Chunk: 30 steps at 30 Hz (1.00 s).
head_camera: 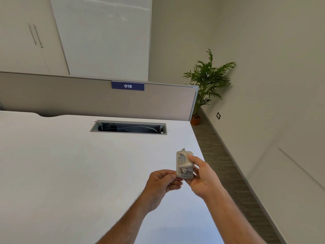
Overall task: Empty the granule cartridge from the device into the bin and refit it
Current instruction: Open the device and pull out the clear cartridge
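A small grey device (183, 163) with a curved handle-like part on its face is held upright above the right side of the white desk (70, 164). My right hand (202, 176) grips it from the right, thumb on its upper edge. My left hand (161, 184) pinches its lower left corner with thumb and fingers. I cannot make out the granule cartridge as a separate part. No bin is in view.
A cable tray opening (128, 127) is cut into the desk near the grey partition (88, 99), which carries a blue "018" label (127, 85). The desk's right edge runs just beside my hands. A potted plant (207, 81) stands in the corner on striped carpet (228, 173).
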Each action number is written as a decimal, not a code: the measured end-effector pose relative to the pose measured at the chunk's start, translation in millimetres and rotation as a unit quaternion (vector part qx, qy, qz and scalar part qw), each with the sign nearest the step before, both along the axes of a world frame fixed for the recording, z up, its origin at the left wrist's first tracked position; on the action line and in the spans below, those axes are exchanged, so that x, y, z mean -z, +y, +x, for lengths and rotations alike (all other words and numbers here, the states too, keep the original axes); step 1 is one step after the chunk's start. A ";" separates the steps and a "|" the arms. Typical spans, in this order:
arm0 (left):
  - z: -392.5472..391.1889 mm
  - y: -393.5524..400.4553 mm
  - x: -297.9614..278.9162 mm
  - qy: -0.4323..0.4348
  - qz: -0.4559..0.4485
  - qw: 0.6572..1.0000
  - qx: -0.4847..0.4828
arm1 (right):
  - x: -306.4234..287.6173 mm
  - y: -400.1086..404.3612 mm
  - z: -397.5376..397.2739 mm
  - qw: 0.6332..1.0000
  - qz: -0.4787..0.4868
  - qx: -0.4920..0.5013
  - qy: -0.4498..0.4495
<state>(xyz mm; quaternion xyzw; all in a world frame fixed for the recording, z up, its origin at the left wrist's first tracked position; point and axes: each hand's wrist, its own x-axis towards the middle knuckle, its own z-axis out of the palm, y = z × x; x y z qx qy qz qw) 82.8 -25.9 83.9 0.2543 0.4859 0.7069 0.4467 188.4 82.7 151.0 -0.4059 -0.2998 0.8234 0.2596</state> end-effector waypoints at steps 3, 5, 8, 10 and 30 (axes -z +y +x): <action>-0.6 -0.8 -0.2 0.006 0.004 1.000 -0.001 | -0.3 0.3 -0.2 1.000 -0.004 0.001 0.001; -1.9 -1.2 0.9 0.015 0.000 1.000 -0.023 | -0.3 0.0 -0.2 1.000 -0.013 0.000 0.001; -6.8 -2.5 2.0 0.012 0.006 0.999 -0.047 | -0.6 -1.8 0.0 1.000 -0.016 -0.007 0.007; -8.6 -2.7 1.1 0.001 0.010 0.999 -0.044 | -1.3 -2.2 -0.3 1.000 -0.011 -0.009 0.007; -5.5 -1.9 4.9 -0.025 0.009 1.000 0.001 | 1.4 -1.6 -2.6 1.000 -0.013 -0.006 -0.008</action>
